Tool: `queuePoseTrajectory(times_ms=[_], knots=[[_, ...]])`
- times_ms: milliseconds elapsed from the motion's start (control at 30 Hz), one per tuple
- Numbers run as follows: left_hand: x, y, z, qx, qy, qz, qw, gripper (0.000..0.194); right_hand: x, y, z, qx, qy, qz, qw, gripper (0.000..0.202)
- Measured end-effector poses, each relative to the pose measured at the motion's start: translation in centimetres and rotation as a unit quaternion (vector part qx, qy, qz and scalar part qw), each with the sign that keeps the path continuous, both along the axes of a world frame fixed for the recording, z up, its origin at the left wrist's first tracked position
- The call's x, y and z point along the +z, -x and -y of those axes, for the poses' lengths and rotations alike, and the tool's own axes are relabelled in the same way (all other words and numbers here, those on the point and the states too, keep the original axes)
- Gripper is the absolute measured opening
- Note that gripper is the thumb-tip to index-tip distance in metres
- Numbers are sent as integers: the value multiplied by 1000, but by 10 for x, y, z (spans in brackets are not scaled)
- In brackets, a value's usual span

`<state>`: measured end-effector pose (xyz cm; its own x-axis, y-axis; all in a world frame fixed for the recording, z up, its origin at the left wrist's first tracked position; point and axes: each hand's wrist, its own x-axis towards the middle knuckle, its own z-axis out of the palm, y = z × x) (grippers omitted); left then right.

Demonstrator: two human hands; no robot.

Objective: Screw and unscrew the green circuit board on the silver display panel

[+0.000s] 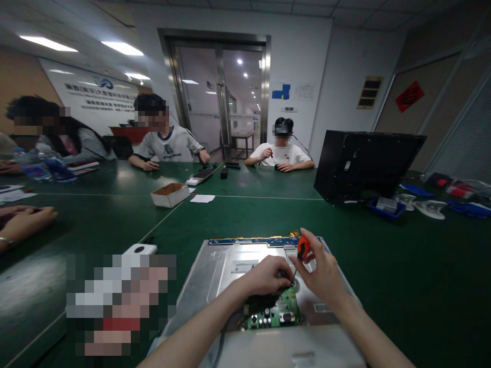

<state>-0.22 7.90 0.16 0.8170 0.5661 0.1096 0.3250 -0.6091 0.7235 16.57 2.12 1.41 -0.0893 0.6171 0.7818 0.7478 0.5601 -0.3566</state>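
In the head view, my right hand (322, 270) grips an orange and black screwdriver (303, 247) between thumb and fingers. Its shaft slants down to the upper edge of a green circuit board (274, 313). My left hand (268, 276) is closed beside the shaft's tip, fingers bent down at the board; what they pinch, if anything, is hidden. The board is on the back of a flat metal display panel (199, 289), partly covered by my left hand. A narrow blue circuit strip (249, 242) runs along the panel's far edge.
A black monitor housing (364, 166) stands at right, near a blue tray (387, 208) of parts. An open cardboard box (171, 196) sits across the green table (261, 217). Several people sit around it; another person's hands (30, 222) rest at left.
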Motion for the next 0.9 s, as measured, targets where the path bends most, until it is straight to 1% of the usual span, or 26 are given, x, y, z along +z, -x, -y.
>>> queuePoseTrajectory(times_ms=[133,300,567,767,900], knots=[[1,0,1,5,-3,-7,1000,19,2,0,2,23,20,-8,999,55],[3,0,2,10,-7,-13,1000,20,6,2,3,34,15,-18,999,51],[2,0,3,17,-3,-6,1000,16,1,-1,-1,-3,-11,-9,1000,42],[3,0,3,20,-6,-13,1000,16,5,-1,1,20,23,-10,999,46],[3,0,3,21,-8,-21,1000,16,8,0,3,36,45,-26,998,45]])
